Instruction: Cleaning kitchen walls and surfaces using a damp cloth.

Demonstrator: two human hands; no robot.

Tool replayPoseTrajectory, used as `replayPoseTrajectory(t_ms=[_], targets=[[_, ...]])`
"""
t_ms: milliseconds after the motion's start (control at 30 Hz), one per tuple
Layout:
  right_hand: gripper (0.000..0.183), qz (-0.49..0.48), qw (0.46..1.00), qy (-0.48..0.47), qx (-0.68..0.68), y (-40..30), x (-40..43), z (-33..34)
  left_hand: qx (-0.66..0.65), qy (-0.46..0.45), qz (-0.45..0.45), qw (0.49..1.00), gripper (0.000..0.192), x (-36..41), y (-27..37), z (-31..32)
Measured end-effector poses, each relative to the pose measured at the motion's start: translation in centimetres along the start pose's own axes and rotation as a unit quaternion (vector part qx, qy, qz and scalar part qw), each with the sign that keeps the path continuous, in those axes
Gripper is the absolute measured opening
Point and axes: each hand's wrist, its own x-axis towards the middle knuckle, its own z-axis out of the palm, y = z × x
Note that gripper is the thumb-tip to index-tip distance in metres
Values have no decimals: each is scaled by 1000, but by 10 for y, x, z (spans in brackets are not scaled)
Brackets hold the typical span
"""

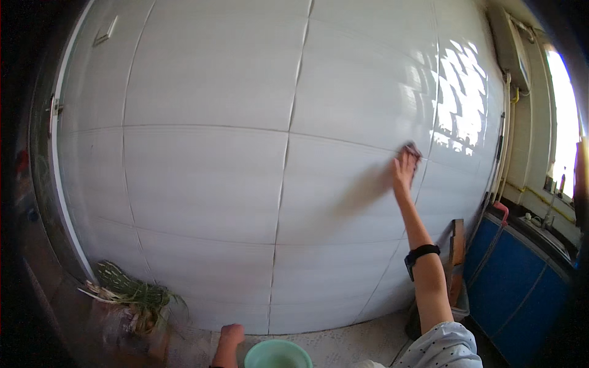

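Note:
My right hand [403,172] presses a dark, crumpled cloth [411,149] flat against the white tiled wall [207,184], near a joint between tiles at the right. A black band circles the right forearm. Low in the view, my left hand [233,333] is beside a light green plastic basin [278,355], in front of the wall's foot. Its fingers are too blurred to tell whether they are curled or hold anything. The basin's lower part is cut off by the picture's edge.
Green leafy vegetables [142,294] lie in a container at the lower left, by the door frame [69,230]. Blue cabinets [515,276] with a sink [545,234] stand right. Wooden boards [456,257] lean near a bin, and pipes [506,138] run up the corner. A wall switch is upper left.

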Motion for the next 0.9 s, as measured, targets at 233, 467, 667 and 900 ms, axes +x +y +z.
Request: replayPoseTrajectory(t_ms=[233,467,667,900], targets=[[62,-287,934,-201,-69,-239,-117,46,15,77,98,992,20,6,49,-21],[59,-370,820,-429,-76,-214,-232,18,24,162,158,974,18,-19,65,-35],[65,-483,819,-286,-120,-246,-135,34,46,94,75,992,16,-14,47,-31],[60,-355,929,-35,-95,-330,43,64,50,91,114,988,18,-13,60,-42]])
